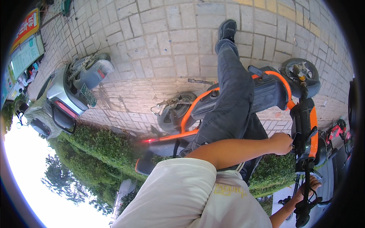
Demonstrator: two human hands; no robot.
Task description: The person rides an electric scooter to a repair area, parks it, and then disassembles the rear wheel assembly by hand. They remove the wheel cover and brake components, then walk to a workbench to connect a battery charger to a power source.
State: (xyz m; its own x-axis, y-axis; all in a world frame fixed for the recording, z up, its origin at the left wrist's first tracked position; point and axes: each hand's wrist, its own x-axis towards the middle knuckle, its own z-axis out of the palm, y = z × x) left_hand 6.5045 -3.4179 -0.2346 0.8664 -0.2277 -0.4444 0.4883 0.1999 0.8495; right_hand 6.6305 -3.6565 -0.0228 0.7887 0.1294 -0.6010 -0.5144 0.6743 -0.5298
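Note:
An orange and black electric scooter [269, 93] stretches across the middle, under my legs. My left hand [282, 143] is closed against the near side of its steering column [303, 131]; whatever the fingers hold is hidden. Farther along the handlebar [305, 173], my right hand [312, 185] wraps round the grip, beside a black lever and cables. One dark trouser leg [234, 81] crosses the scooter, its black shoe [227, 30] on the paving. The front wheel [302, 74] shows at right, the rear wheel [176, 114] left of my leg.
A silver scooter [68, 91] with a grey cover stands parked at left. Pale brick paving [159, 45] surrounds both vehicles. A green hedge [95, 148] runs along the other side. Signboards [26, 28] stand at far left, and a pink vehicle [336, 131] at the right rim.

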